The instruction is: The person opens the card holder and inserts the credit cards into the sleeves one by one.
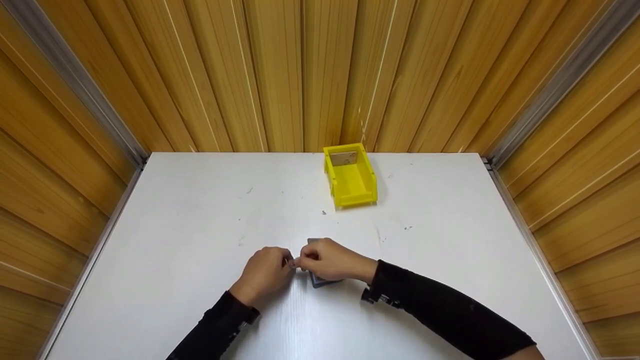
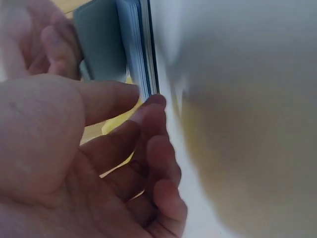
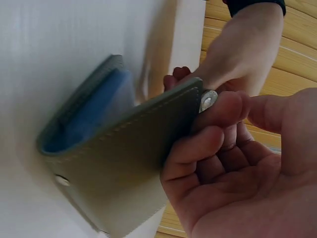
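Note:
A grey-green card holder (image 1: 320,282) with stitched edges stands partly opened on the white table, mostly beneath my right hand (image 1: 332,259) in the head view. Bluish clear sleeves (image 3: 94,119) show between its covers in the right wrist view. My right thumb and index finger pinch a small strap with a metal snap (image 3: 208,100) at the cover's edge. From the left, my left hand (image 1: 265,272) meets it. The left wrist view shows that thumb and fingertips pinching the lower corner of the sleeve stack (image 2: 140,54), other fingers loosely curled below.
Farther back stands a yellow open-front bin (image 1: 356,200), close to the wood-panelled wall (image 1: 280,75). A brownish patch (image 1: 344,158) shows on its inner back side. Small dark marks dot the white table (image 1: 190,210). Metal-framed panels rise on both sides.

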A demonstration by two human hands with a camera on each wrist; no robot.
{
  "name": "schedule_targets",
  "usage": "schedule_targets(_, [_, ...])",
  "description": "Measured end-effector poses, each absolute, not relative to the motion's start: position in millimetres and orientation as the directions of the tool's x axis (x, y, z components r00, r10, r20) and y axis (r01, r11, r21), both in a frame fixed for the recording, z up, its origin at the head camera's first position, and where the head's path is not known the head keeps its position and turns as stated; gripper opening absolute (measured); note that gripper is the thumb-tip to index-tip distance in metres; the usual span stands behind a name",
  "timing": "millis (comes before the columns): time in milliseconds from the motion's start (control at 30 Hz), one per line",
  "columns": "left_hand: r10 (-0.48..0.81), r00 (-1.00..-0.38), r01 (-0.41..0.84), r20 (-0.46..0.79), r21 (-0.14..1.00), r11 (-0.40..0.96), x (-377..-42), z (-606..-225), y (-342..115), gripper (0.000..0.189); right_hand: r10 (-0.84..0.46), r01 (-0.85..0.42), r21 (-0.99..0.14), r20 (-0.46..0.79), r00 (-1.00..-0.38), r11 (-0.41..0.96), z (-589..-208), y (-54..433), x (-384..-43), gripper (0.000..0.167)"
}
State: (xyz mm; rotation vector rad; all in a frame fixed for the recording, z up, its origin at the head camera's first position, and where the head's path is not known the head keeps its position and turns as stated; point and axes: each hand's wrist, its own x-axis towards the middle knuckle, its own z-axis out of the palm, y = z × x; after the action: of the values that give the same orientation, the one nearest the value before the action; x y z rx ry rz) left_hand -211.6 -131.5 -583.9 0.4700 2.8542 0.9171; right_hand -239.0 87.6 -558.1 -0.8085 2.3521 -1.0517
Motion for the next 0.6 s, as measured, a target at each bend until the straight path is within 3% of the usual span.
schedule_targets(267, [0.382, -0.921, 0.266, -0.079, 0.59, 0.762, -211.0, -576.8, -138.8, 0.011, -0.677, -0.355, -0.784, -0.11, -0.728, 0.509, -572.7, 89.0, -233.7, 0.029])
schedule_targets(600, [0.441, -0.887, 0.277, -0.138, 0.605, 0.747, -210.9, -577.8, -141.4, 0.012, -0.684, -0.351, -0.798, -0.101, -0.723, 0.489, -581.4, 88.7, -226.7, 0.026])
